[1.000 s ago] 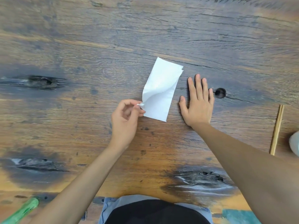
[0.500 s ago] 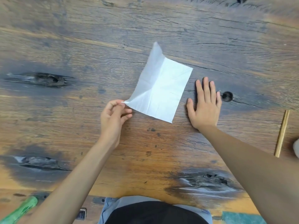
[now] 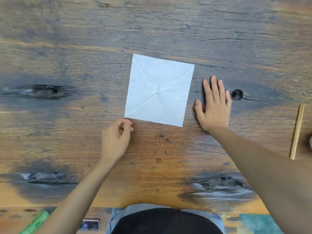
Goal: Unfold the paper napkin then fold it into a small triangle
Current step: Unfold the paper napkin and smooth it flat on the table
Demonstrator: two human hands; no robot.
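Observation:
The white paper napkin (image 3: pixel 159 90) lies flat and fully unfolded on the wooden table (image 3: pixel 84 48), a square with crease lines running out from its centre. My left hand (image 3: pixel 115 141) sits just below the napkin's near left corner, thumb and fingers pinched together with no paper visible between them. My right hand (image 3: pixel 213 107) rests palm down on the table just right of the napkin, fingers stretched out, not touching the paper.
A pair of wooden chopsticks (image 3: pixel 297 130) lies at the right edge, beside a pale object (image 3: pixel 310 141). A dark knot hole (image 3: pixel 237 94) is by my right fingertips. A green object (image 3: pixel 36 223) and a phone (image 3: pixel 89 224) sit at the near left.
My left hand drew the lifted flap of the napkin open to the left and laid it down. The napkin went from half folded to a flat square. My right hand stayed flat.

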